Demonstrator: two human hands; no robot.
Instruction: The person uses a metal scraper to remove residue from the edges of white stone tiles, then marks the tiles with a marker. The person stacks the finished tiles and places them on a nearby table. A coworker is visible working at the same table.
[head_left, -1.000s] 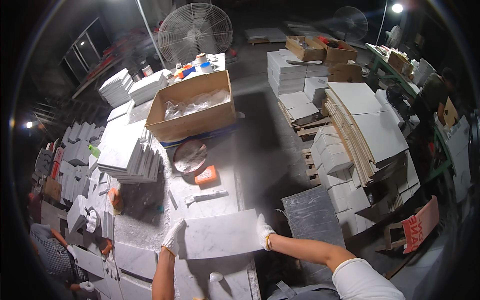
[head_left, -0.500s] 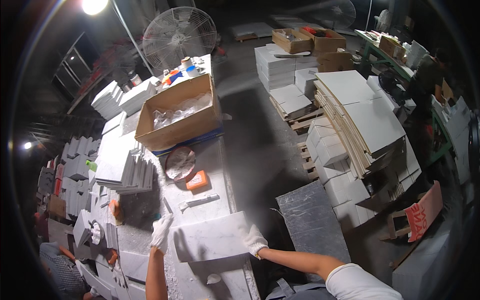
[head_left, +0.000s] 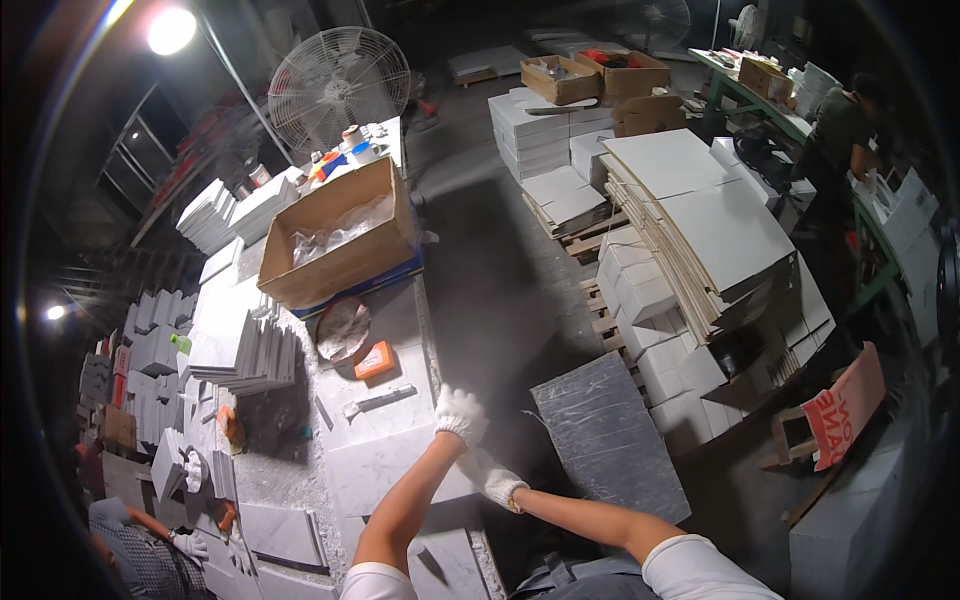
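Observation:
My left hand (head_left: 460, 412), in a white knit glove, is above the far right corner of a white marble tile (head_left: 375, 470) on the bench. Motion smears its fingers. Lower down, my right hand (head_left: 500, 486), gloved the same way, is at the tile's right edge; whether it grips the edge I cannot tell. My left forearm hides part of the slab. Beyond the tile lie a silver bar-like tool (head_left: 382, 401) and an orange block (head_left: 374, 361) with a pale label. A round dish (head_left: 343, 331) holds whitish powder.
An open cardboard box (head_left: 340, 270) with clear plastic stands farther along the bench. Stacked tiles (head_left: 230, 345) rise on the left. A dark slab (head_left: 610, 440) and piled white boxes (head_left: 650, 300) stand right. A co-worker's gloved hand (head_left: 190, 545) is at lower left.
My left hand has left the tile's left side and swung right across it, near my right hand. My right hand stays by the right edge. The view has shifted slightly.

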